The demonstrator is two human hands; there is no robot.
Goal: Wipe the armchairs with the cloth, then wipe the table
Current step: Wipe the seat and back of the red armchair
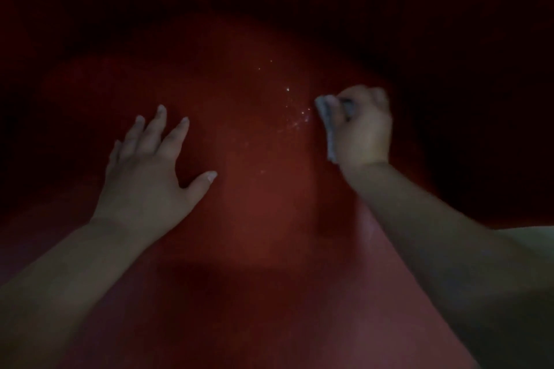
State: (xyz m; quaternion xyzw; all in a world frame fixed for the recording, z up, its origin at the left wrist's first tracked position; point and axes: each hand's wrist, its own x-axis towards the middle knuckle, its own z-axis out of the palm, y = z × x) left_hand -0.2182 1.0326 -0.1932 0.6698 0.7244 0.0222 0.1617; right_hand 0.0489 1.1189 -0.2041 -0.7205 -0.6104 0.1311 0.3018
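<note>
The armchair seat (257, 195) is covered in a dark red material with a smooth, fairly matt face that takes only a soft, dull sheen where the light falls; whether it is leather or fabric cannot be told in the dim light. Small pale specks (295, 121) glint on it. The cloth (329, 129) looks like soft, matt grey textile, bunched and creased.
</note>
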